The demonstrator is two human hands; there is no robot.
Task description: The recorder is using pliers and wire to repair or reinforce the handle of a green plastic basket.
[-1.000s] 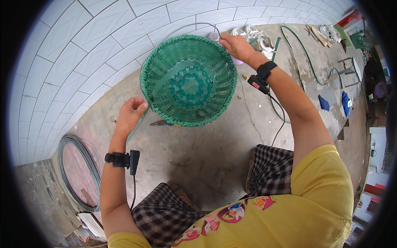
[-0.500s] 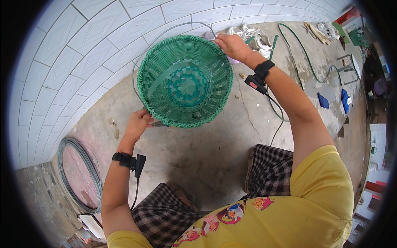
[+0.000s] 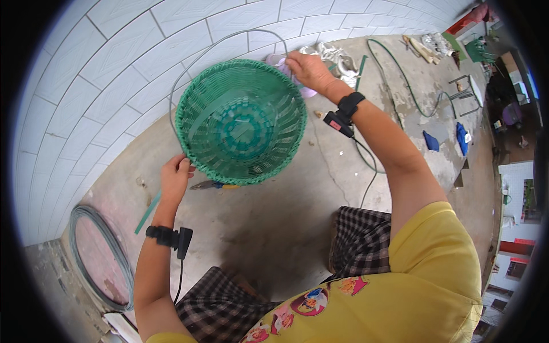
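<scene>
A round green woven basket (image 3: 243,131) rests on the concrete floor, with a loop of grey wire (image 3: 206,48) arching round its back and left side. My right hand (image 3: 309,73) is closed on the wire beside the upper right rim. My left hand (image 3: 174,177) is closed at the lower left rim, where the wire comes down; exactly how it grips is partly hidden. A green flat strip (image 3: 146,214) hangs by my left hand. Pliers (image 3: 214,184) with a yellow handle lie just under the basket's near edge.
White tiled wall (image 3: 108,68) behind. A wire coil (image 3: 83,240) lies left. Shoes (image 3: 343,60), a green hose (image 3: 400,74), blue cloths (image 3: 432,140), tools (image 3: 423,51) and a small metal-framed stool (image 3: 469,91) lie right. My checked-clad knees (image 3: 360,240) are near.
Both hands, the wire and the basket have shifted left, the basket slightly downward too. My left hand has closed at the rim from a looser pose, and the wire loop stands further out leftward.
</scene>
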